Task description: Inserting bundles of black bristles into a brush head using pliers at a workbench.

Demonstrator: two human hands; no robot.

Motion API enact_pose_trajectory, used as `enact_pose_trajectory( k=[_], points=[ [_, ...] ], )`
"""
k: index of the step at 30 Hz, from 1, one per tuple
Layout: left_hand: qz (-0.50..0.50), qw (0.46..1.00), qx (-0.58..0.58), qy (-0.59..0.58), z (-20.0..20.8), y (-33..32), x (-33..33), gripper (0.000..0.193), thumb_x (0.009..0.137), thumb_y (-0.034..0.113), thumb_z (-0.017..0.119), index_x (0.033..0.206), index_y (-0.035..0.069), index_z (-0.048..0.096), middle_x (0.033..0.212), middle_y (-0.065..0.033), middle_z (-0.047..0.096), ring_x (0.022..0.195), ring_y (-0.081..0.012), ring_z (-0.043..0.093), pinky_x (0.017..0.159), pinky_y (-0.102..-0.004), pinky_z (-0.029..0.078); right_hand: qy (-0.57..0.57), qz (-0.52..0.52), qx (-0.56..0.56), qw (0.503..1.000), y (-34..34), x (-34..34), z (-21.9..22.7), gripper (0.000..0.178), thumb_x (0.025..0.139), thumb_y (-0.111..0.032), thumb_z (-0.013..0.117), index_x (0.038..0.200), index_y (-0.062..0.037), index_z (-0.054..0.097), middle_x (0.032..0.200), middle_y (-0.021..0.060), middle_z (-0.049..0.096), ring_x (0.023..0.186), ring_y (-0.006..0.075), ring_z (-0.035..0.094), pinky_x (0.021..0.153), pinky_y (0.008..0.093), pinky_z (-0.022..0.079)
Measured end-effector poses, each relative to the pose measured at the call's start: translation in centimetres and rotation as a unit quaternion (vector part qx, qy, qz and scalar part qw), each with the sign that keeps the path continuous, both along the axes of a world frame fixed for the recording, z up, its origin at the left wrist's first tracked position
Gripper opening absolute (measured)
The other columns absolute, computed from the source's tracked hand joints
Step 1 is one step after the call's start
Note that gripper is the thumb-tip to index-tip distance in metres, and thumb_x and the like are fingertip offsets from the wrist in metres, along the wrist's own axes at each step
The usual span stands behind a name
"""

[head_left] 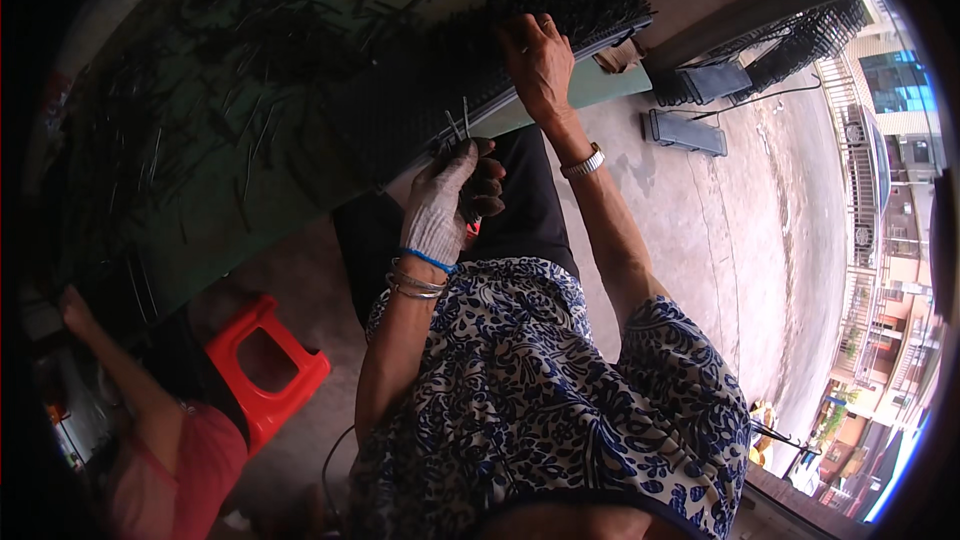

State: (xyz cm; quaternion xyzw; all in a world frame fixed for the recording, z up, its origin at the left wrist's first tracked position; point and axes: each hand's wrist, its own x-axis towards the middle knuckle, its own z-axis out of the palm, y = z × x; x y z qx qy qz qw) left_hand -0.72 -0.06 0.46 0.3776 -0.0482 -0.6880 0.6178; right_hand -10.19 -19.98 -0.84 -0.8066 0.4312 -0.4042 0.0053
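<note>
My left hand, in a pale knit glove with dark palm and fingers, is closed around something with two thin, light metal prongs sticking up past the thumb. It is beside the near edge of a dark, fine-holed panel on the table. My bare right hand is further up the same edge, its fingers bent down against a mass of dark bristly strips on the panel's far right part. What those fingertips grip is hidden in shadow.
Loose dark strips and thin pale rods lie over the green table. A red plastic stool stands below left. Another person in a red top reaches toward the table from the left. Grey bristled pieces lie on the floor at right.
</note>
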Motion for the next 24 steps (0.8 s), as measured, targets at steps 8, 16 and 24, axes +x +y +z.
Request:
enact_pose_trajectory(
  k=[8,16,24],
  points=[
    [-0.001,1.0,0.007,-0.007,0.4,0.1,0.0,0.025,0.094,0.026,0.062,0.106,0.004,0.065,0.08,-0.0078,0.067,0.06,-0.014,0.062,0.051,-0.0263,0.053,0.024,-0.001,-0.025,0.999,0.1,-0.4,-0.3,0.015,0.087,-0.022,0.066,0.093,-0.0087,0.065,0.087,0.0099,0.058,0.08,0.0306,0.058,0.071,0.0402,0.043],
    [-0.001,1.0,0.005,-0.011,0.2,0.1,0.1,0.025,0.095,0.026,0.061,0.106,0.004,0.065,0.08,-0.0075,0.067,0.06,-0.0137,0.062,0.052,-0.0265,0.052,-0.005,-0.014,-0.047,0.999,0.0,-0.1,-0.1,0.01,0.087,-0.016,0.064,0.093,-0.0081,0.061,0.091,0.0122,0.055,0.084,0.0319,0.056,0.071,0.041,0.043],
    [-0.013,1.0,0.002,0.011,0.1,0.1,0.0,0.025,0.095,0.026,0.061,0.107,0.004,0.065,0.08,-0.0078,0.066,0.061,-0.0136,0.06,0.052,-0.0262,0.051,0.024,0.0,-0.037,0.999,1.3,-0.8,1.0,0.009,0.085,-0.015,0.066,0.092,-0.0106,0.062,0.087,0.0096,0.054,0.079,0.0302,0.056,0.069,0.0393,0.042]
  ],
)
